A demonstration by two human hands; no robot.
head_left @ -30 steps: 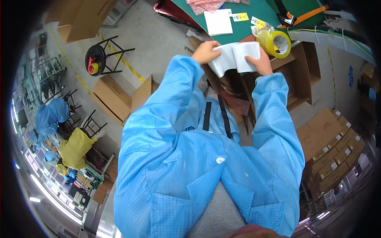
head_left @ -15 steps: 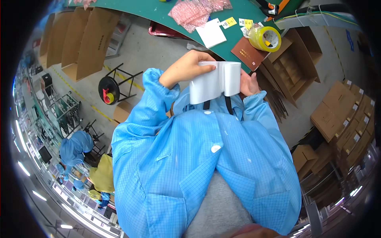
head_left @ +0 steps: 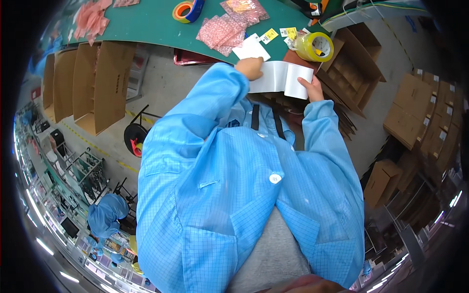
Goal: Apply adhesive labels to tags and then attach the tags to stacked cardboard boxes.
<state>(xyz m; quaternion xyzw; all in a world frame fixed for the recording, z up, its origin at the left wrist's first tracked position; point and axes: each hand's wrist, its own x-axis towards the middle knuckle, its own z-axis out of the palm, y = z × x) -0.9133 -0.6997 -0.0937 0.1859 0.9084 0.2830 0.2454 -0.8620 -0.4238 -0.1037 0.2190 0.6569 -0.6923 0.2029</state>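
Note:
Between my two hands, a glossy white folded strip (head_left: 274, 77) is held stretched out just off the near edge of the green table (head_left: 146, 24). At its left end my left hand (head_left: 250, 68) is closed on the edge, fingers partly hidden. My right hand (head_left: 313, 89) grips the folded right part, thumb lying on top. Whether the strip is paper or film I cannot tell. Just beyond my left hand lies a white square sheet (head_left: 252, 48). Behind the strip, a brown booklet (head_left: 299, 59) is partly covered, with a large roll of clear yellowish tape (head_left: 312, 47) beside it.
Pink bubble bags (head_left: 221, 33), yellow-and-white tags (head_left: 268, 35) and a blue-orange tape roll (head_left: 188, 10) lie on the table. Open cartons (head_left: 354, 71) stand right, cardboard panels (head_left: 110, 88) left. A black stool (head_left: 134, 136) is on the floor; a co-worker (head_left: 107, 212) is behind it.
The white strip has moved away from my body toward the table and opened out wider. My left hand has shifted to its far left end; my right thumb now shows on top.

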